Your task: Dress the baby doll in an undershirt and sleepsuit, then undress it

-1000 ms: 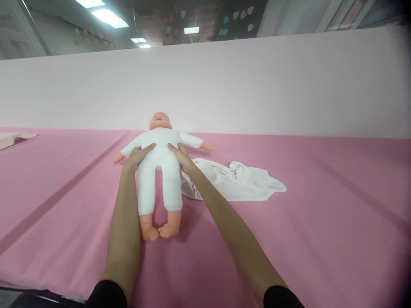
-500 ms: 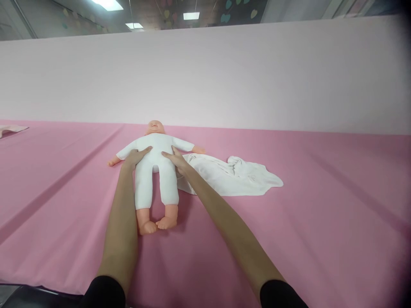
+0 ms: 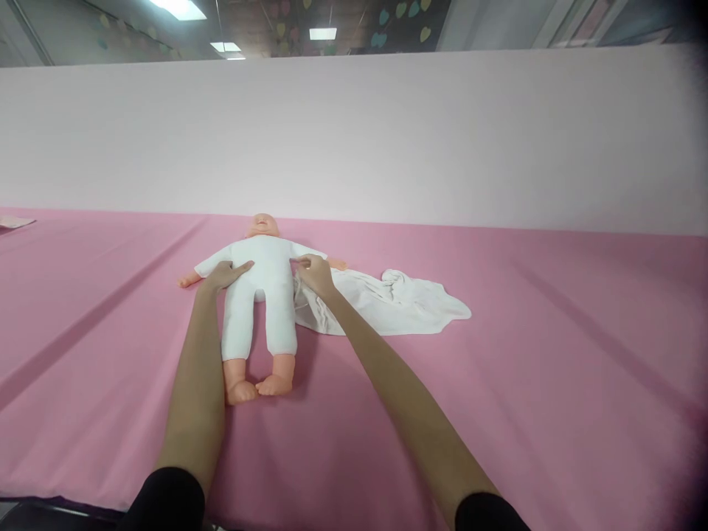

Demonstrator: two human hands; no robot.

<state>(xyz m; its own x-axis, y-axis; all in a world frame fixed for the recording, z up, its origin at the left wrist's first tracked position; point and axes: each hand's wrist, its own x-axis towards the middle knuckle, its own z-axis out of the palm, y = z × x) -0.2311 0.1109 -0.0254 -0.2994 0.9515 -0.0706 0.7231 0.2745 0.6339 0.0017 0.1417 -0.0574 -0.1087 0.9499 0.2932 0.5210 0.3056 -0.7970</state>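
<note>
A baby doll point(image 3: 266, 267) with a white cloth body lies on its back, head away from me and bare feet towards me. My left hand point(image 3: 226, 274) holds its side at the waist, the thumb stretched over the belly and the other fingers partly hidden. At the opposite side, just below the doll's outstretched arm, my right hand point(image 3: 315, 273) has its fingers curled together. Whatever they may pinch there is too small to make out. A crumpled white cloth garment point(image 3: 395, 304) lies to the right, partly behind my right hand and wrist.
A pink sheet point(image 3: 531, 383) with creases covers the table. Along its far edge rises a plain white wall panel point(image 3: 354, 140). The corner of a pale cloth point(image 3: 15, 222) shows at the far left. Something dark point(image 3: 60, 512) lies below the front edge.
My right hand has lifted off the doll's belly and shifted up to beside its arm, fingers now drawn together. My left hand stays at the doll's side. The view has shifted slightly.
</note>
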